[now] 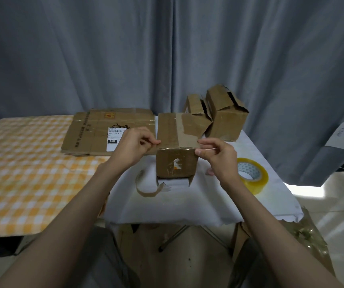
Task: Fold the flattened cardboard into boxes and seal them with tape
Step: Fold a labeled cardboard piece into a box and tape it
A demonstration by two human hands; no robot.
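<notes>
from the head camera we see a small cardboard box [176, 142] standing on the white cloth [187, 204] of the table, its near lower flap lifted off the cloth. our left hand [134, 145] has thumb and forefinger pinched together at the box's upper left edge, and our right hand [219, 156] pinches at the upper right corner; a thin clear strip of tape [187, 146] seems to run between them along the near top edge, though it is hard to make out. just right of the right hand lies the roll of clear tape [252, 174] on the cloth. a loose curl of used brown tape [146, 189] lies left of the box. behind, flattened cardboard [104, 132] rests partly on the orange checked cloth [21, 163], and two folded boxes [219, 113] stand at the back right.
</notes>
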